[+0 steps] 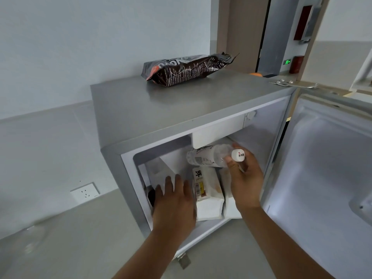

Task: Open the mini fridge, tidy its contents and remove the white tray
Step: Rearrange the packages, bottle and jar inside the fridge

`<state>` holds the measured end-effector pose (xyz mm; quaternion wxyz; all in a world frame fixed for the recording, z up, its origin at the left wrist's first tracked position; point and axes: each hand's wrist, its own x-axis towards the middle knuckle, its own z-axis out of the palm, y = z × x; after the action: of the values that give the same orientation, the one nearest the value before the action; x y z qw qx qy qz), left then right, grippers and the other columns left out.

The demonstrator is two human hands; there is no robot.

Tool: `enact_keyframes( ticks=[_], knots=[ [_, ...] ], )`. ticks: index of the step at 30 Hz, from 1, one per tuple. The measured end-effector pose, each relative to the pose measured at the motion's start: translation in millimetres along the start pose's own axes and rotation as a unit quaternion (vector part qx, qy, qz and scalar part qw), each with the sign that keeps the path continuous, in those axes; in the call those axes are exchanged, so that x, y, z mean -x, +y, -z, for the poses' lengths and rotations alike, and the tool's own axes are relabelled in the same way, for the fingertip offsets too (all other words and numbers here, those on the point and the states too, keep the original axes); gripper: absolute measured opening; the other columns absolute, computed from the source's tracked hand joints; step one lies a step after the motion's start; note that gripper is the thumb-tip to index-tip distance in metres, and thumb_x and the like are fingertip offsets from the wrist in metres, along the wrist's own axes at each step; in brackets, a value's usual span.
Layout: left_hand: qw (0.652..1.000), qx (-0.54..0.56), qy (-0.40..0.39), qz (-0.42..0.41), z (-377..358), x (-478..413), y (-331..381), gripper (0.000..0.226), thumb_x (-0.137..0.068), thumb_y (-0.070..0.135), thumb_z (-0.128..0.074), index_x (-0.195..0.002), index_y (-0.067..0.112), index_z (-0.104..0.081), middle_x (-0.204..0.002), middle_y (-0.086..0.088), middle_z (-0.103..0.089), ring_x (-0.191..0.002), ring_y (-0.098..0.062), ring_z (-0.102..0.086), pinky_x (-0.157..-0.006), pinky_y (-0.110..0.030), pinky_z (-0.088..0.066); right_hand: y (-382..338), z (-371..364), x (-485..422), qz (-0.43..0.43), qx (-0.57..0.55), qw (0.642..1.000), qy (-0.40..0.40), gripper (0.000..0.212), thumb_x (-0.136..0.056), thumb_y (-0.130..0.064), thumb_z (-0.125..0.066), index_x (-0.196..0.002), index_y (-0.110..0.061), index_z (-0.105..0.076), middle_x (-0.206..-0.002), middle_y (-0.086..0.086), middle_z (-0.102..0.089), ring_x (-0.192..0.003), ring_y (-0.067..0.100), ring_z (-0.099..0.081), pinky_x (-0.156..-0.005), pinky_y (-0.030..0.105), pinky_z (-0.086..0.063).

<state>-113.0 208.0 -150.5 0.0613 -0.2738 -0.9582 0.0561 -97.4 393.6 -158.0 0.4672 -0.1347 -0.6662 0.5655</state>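
The left hand [173, 200] was in the open mini fridge [141, 109], fingers straight, grip loose. The right hand [246, 178] had its grip tight on a bottle [205, 158] (lying sideways) above white cartons [209, 196]. A dark bag [189, 69] lay on top.

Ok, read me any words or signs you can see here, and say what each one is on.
"鲜": black character on the white rectangular carton.
White cap of the clear plastic bottle: characters too blurred.
Dark brown foil snack bag: white print unreadable.
Green wall sign: too small.
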Motion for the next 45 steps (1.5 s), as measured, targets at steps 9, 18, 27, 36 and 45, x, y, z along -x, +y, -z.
enact_keyframes(
  ticks=[9,18,27,36,45],
  knots=[
    [0.998,-0.057,-0.021,0.011,5.6,-0.6,-4.8,0.068,-0.105,0.019,-0.047,-0.159,-0.001,-0.011,-0.131,-0.021,-0.053,-0.121,-0.038,-0.053,-0.099,-0.049,-0.046,-8.0,-18.9,5.5,0.004,0.075,0.994,-0.076,0.028,-0.088,-0.027,-0.071,-0.115,-0.021,-0.065,-0.100,-0.014,-0.068,-0.092,-0.003,-0.063,-0.075,0.002,-0.044],
    [0.997,-0.068,-0.028,0.014,5.9,-4.7,-4.9,0.059,-0.101,0.015,-0.054,-0.153,0.006,-0.026,-0.126,-0.016,-0.059,-0.117,-0.034,-0.057,-0.095,-0.043,-0.050,-0.8,-56.8,-3.2,0.025,0.199,0.955,-0.217,0.031,-0.089,-0.039,-0.067,-0.116,-0.024,-0.062,-0.096,-0.011,-0.067,-0.085,0.008,-0.061,-0.071,0.011,-0.042],
    [0.998,-0.060,-0.015,0.012,1.7,-7.8,-6.7,0.054,-0.100,0.013,-0.052,-0.149,0.007,-0.029,-0.123,-0.015,-0.062,-0.115,-0.033,-0.058,-0.094,-0.042,-0.051,22.8,-87.7,4.0,0.075,0.335,0.897,-0.278,0.040,-0.091,-0.043,-0.061,-0.123,-0.020,-0.060,-0.113,0.003,-0.071,-0.098,0.022,-0.067,-0.079,0.024,-0.048],
    [0.997,-0.071,0.006,0.023,-1.8,-8.4,-6.1,0.040,-0.101,0.010,-0.043,-0.141,0.008,-0.040,-0.122,-0.014,-0.059,-0.117,-0.033,-0.054,-0.098,-0.043,-0.046,36.3,-107.6,-7.6,0.055,0.366,0.879,-0.299,0.038,-0.089,-0.045,-0.061,-0.116,-0.019,-0.059,-0.113,0.005,-0.071,-0.096,0.026,-0.068,-0.081,0.034,-0.055],
    [0.997,-0.071,0.022,0.026,7.6,-4.5,-4.4,0.050,-0.103,0.022,-0.049,-0.149,0.007,-0.037,-0.135,-0.014,-0.049,-0.125,-0.033,-0.049,-0.102,-0.044,-0.046,31.4,-103.7,-20.2,0.011,0.365,0.854,-0.371,0.056,-0.089,-0.049,-0.063,-0.135,-0.019,-0.048,-0.130,0.005,-0.064,-0.112,0.027,-0.064,-0.094,0.035,-0.050]
  ],
)
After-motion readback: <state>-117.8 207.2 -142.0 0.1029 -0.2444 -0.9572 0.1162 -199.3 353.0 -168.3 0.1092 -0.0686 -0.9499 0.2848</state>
